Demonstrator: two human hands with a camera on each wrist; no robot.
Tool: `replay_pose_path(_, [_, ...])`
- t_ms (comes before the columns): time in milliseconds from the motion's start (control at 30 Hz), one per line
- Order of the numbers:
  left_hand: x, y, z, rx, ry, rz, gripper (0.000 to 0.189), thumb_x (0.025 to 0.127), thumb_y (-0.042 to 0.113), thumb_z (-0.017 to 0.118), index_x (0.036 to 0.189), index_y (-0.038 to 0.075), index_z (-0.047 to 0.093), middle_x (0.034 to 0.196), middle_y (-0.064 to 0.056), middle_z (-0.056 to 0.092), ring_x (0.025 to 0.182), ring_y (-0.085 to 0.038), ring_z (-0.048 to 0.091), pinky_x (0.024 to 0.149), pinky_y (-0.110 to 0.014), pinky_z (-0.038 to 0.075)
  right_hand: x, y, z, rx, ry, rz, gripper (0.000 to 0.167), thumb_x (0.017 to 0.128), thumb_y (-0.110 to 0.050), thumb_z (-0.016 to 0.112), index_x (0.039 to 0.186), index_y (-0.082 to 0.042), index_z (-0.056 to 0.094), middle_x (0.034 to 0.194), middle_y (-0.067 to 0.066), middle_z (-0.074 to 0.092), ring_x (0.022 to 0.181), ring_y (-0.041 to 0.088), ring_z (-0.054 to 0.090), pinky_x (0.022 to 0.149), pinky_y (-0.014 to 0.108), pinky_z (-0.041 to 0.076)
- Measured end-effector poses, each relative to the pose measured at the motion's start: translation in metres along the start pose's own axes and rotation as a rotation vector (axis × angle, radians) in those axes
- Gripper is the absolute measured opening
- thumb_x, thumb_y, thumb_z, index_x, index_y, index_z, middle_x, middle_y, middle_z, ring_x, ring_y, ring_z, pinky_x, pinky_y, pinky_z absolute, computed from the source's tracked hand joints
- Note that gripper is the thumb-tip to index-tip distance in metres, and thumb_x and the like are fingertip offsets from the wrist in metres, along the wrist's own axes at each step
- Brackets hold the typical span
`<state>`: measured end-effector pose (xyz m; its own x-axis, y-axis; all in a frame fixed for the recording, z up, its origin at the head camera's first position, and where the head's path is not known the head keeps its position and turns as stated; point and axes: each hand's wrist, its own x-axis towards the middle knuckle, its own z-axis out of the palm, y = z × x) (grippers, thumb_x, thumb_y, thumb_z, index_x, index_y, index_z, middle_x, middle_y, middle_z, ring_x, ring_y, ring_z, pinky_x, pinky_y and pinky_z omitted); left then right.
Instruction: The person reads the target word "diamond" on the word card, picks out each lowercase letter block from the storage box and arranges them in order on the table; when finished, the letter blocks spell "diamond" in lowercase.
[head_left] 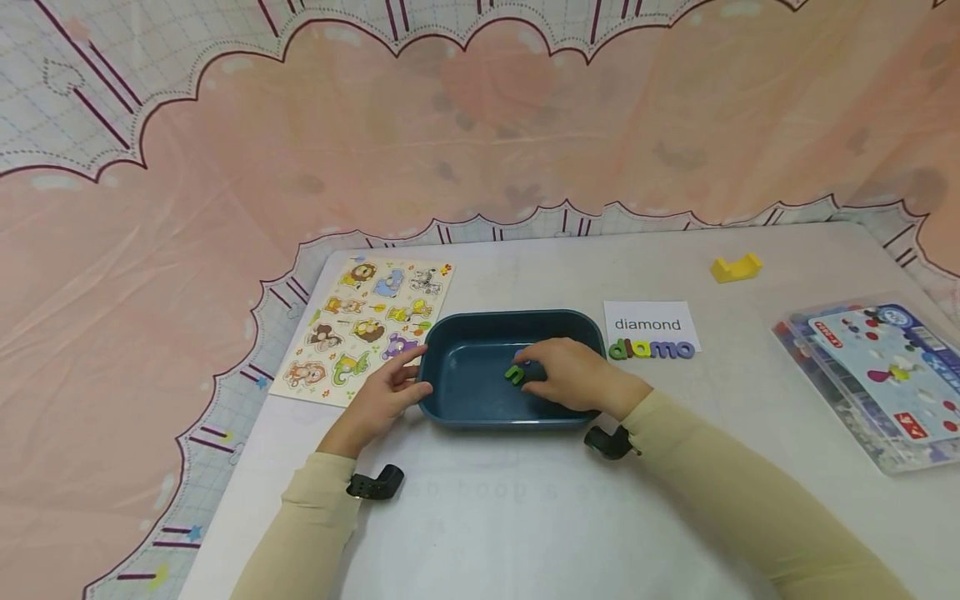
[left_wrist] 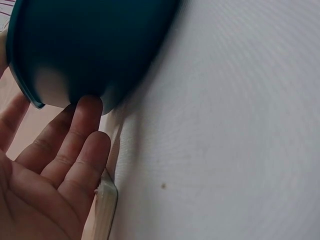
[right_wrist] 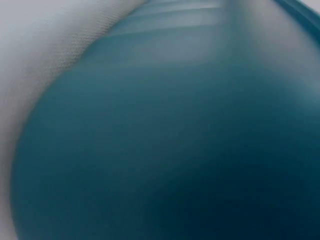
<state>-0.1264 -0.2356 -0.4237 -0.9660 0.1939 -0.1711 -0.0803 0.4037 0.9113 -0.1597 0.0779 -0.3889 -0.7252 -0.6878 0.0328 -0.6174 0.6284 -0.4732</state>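
A dark teal tray stands on the table. My left hand touches its left end, thumb and index finger at the rim. In the left wrist view, the other fingers lie against the outer wall, loosely extended. My right hand reaches into the tray and pinches a small green letter, seemingly an n, between thumb and index finger. A bluish bit shows by the index fingertip, too small to identify. The right wrist view holds only the blurred tray wall; the fingers are hidden there.
Right of the tray, a card reads "diamond", with coloured letters spelling "diamo" along its lower edge. An animal puzzle board lies at left. A yellow holder and a clear plastic case are farther right.
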Motion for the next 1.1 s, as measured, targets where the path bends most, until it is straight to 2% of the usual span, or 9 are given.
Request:
replay_pose_path(267, [0.001,0.0,0.0,-0.013,-0.002,-0.001,0.064,0.097,0.014,0.067,0.155,0.014,0.039,0.138,-0.025,0.055,0.121,-0.035,0.059,0.098,-0.044,0.049,0.007,0.002,0.008,0.03,-0.033,0.004,0.036,0.094,-0.018,0.072,0.127,-0.004,0.067,0.125,0.009,0.067,0.116,0.026,0.062,0.102,0.045,0.045])
replay_pose_path(500, [0.0,0.0,0.0,-0.015,-0.012,0.017,0.063,0.098,0.012,0.066,0.155,0.009,0.037,0.138,-0.028,0.054,0.122,-0.037,0.058,0.098,-0.043,0.049,0.008,0.003,0.012,0.027,-0.068,0.024,0.036,0.094,-0.018,0.072,0.126,-0.004,0.067,0.125,0.009,0.067,0.115,0.025,0.062,0.102,0.045,0.045])
replay_pose_path(800, [0.0,0.0,0.001,-0.009,0.003,-0.011,0.064,0.097,0.011,0.067,0.155,0.014,0.039,0.138,-0.025,0.055,0.121,-0.035,0.058,0.098,-0.045,0.049,0.011,0.006,0.016,0.018,-0.082,0.041,0.037,0.094,-0.019,0.071,0.127,-0.005,0.066,0.126,0.009,0.066,0.114,0.024,0.062,0.1,0.043,0.046])
replay_pose_path(1100, [-0.001,0.002,0.001,-0.008,-0.001,-0.014,0.064,0.098,0.013,0.067,0.155,0.014,0.038,0.138,-0.024,0.055,0.122,-0.035,0.058,0.099,-0.045,0.048,0.013,0.007,0.017,-0.006,-0.068,0.034,0.037,0.094,-0.018,0.071,0.127,-0.002,0.065,0.126,0.012,0.065,0.116,0.026,0.061,0.101,0.043,0.045])
